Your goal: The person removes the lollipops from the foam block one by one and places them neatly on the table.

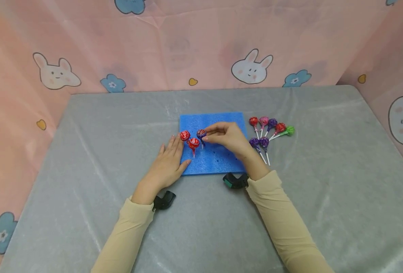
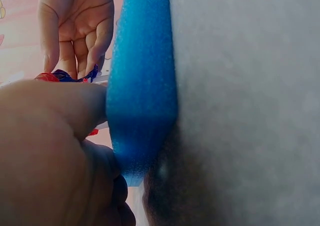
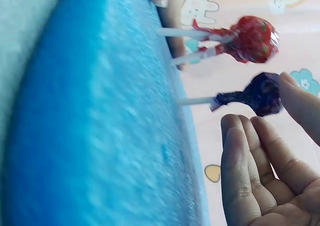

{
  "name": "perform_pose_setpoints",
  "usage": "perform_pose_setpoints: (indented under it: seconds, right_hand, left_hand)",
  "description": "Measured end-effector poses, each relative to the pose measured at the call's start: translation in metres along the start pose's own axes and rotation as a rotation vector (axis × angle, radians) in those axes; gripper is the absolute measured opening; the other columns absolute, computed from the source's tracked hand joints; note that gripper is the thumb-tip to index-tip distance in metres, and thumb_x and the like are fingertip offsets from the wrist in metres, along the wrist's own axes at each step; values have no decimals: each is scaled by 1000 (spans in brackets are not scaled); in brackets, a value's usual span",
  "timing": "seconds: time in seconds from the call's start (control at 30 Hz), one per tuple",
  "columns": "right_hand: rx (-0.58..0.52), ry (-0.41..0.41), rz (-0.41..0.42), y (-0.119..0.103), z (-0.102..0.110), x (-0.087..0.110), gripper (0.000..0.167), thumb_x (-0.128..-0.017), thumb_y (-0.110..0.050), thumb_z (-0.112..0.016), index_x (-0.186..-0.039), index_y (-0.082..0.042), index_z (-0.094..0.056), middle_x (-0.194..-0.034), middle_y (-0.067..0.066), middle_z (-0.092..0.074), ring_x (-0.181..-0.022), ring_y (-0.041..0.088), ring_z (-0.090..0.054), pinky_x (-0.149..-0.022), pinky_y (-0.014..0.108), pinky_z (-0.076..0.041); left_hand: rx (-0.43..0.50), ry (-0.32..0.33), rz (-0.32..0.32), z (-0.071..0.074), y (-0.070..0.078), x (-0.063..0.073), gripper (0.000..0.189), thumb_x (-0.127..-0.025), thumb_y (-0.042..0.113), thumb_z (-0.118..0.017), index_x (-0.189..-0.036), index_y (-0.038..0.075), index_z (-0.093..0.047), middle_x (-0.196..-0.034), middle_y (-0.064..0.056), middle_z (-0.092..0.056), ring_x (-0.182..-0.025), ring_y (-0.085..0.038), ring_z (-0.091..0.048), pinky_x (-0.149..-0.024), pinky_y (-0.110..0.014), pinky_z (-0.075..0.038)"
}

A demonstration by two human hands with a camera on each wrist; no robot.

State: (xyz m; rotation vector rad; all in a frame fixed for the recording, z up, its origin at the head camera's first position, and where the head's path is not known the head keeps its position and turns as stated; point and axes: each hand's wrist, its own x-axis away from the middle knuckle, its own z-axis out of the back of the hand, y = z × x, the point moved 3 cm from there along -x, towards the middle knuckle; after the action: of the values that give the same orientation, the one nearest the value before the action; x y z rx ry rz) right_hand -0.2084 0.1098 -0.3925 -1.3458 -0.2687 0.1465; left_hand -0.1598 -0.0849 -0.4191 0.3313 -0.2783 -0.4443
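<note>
A blue foam board (image 1: 218, 161) lies on the table with two red-wrapped lollipops (image 1: 193, 143) standing in its left part. Beside them a dark purple lollipop (image 3: 265, 93) stands with its white stick meeting the foam. My right hand (image 1: 229, 138) has thumb and forefinger at that purple lollipop's wrapped head, pinching it from the right. In the right wrist view, the other fingers are bent below it. My left hand (image 1: 167, 163) rests along the board's left edge, fingers extended and thumb on the front left corner. Its thumb hides part of the lollipops in the left wrist view.
Right of the board lie several loose lollipops: red (image 1: 280, 127), pink (image 1: 263, 121), green (image 1: 290, 131) and purple (image 1: 264, 142) ones. Small holes show in the foam near the right hand. A grey cloth (image 1: 119, 132) covers the table, with a pink printed curtain (image 1: 208, 45) behind.
</note>
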Motion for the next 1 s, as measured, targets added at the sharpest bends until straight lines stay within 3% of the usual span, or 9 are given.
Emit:
perform_pose_setpoints:
  seconds: [1.0]
  right_hand:
    - [-29, 29, 36, -2, -6, 2, 24, -81, 1, -71, -103, 11, -66, -94, 15, -70, -76, 9, -66, -71, 24, -52]
  left_hand:
    - [5, 14, -9, 0, 0, 1, 69, -101, 41, -35, -150, 1, -7, -157, -11, 3, -143, -25, 7, -113, -48, -2]
